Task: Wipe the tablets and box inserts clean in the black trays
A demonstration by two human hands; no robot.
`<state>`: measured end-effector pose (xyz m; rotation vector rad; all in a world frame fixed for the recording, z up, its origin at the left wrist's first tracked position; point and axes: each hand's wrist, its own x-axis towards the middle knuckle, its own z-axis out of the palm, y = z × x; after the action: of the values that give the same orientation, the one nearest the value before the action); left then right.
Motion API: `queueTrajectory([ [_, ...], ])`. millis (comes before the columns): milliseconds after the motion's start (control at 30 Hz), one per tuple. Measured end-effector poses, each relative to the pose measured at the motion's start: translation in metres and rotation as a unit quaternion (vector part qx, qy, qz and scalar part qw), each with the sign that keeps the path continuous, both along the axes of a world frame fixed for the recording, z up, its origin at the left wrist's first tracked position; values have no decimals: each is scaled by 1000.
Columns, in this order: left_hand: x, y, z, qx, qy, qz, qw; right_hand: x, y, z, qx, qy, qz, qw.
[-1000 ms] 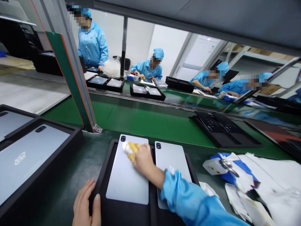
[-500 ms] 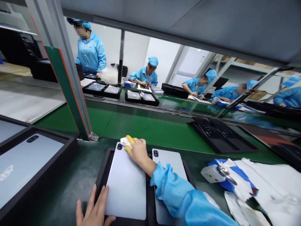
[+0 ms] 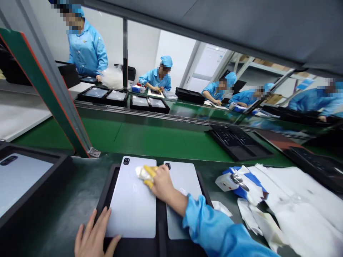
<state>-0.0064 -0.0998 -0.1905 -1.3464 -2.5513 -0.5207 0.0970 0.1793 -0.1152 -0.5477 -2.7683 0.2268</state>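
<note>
Over the smooth tablet [image 3: 131, 207], the right hand [image 3: 163, 184] pinches a crumpled white wipe [image 3: 143, 173] (left hand [image 3: 93, 237] splayed).

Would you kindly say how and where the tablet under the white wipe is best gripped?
I would grip the tablet by its far short edge, from the far side: it looks thin and flat, and that end shows past the rim of the black tray. The near left corner seems less handy, with the left hand there.
</note>
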Motion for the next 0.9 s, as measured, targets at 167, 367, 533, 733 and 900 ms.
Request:
queueTrajectory([
  [167, -17, -9, -17, 115, -115, 8, 987, 62, -97, -55, 19, 81, 144, 986],
  [367, -2, -7, 19, 173, -235, 103, 951, 30, -66, -21, -16, -27, 116, 993],
  [533, 8, -8, 43, 181, -315, 169, 916, -40, -16, 23, -4, -68, -69, 995],
  [733, 6, -11, 35, 249, -240, 153, 926, -7, -124, -9, 32, -59, 172, 983],
  [900, 7, -11, 39, 261, -242, 148, 923, 9, -104, -6, -18, -55, 189, 980],
])
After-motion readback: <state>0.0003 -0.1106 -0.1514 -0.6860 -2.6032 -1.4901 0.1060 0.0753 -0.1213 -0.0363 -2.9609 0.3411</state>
